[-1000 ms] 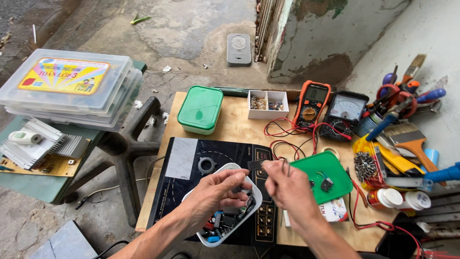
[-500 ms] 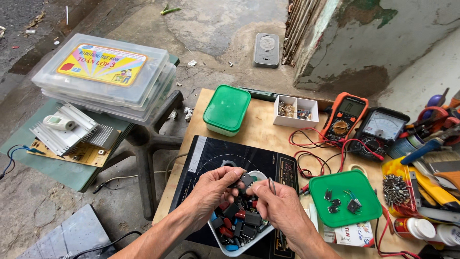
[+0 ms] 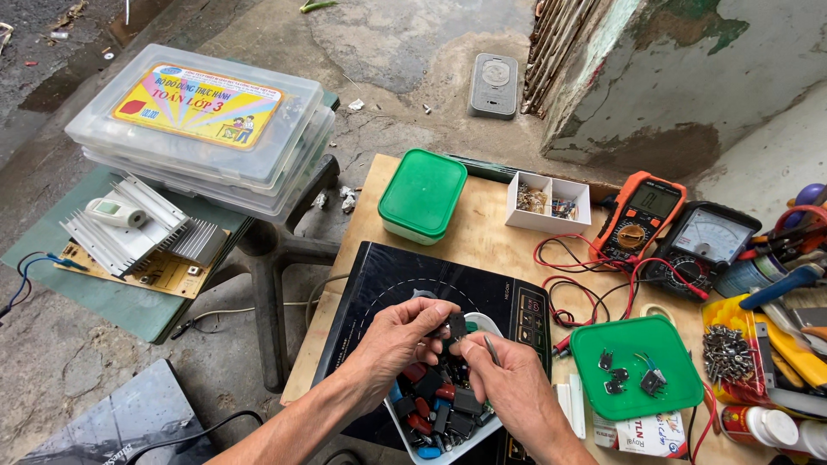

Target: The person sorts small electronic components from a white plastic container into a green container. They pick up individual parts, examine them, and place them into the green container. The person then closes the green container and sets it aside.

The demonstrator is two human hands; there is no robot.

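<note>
Left hand (image 3: 398, 337) pinches a small black component (image 3: 457, 325) between thumb and fingertips, lifted just above the tray. Right hand (image 3: 508, 379) meets it from five o'clock, closed around a thin metal tool, tweezers by the look of them (image 3: 491, 349), with its tip at the part's legs. Both hands are narrow, pinching, nothing loose.

Directly beneath, at six o'clock, sits the white tray (image 3: 448, 448) crammed with red, black and blue parts. It rests on a black induction cooktop (image 3: 379, 284) lying flat on the wooden counter (image 3: 482, 241).

Out at three o'clock, a green lid (image 3: 680, 396) holds a few small black parts, set apart from the tray. At twelve o'clock stands a green lidded box (image 3: 422, 194); at one o'clock, a white divided box (image 3: 568, 202) of tiny pieces, then an orange multimeter (image 3: 637, 220) and an analogue meter (image 3: 711, 241) with red leads trailing.

My read: this is the sorting-and-checking step, one part picked out and examined. The next move calls for a steady pinch and a clean carry towards either the lid or the meters, keeping the legs unbent.
</note>
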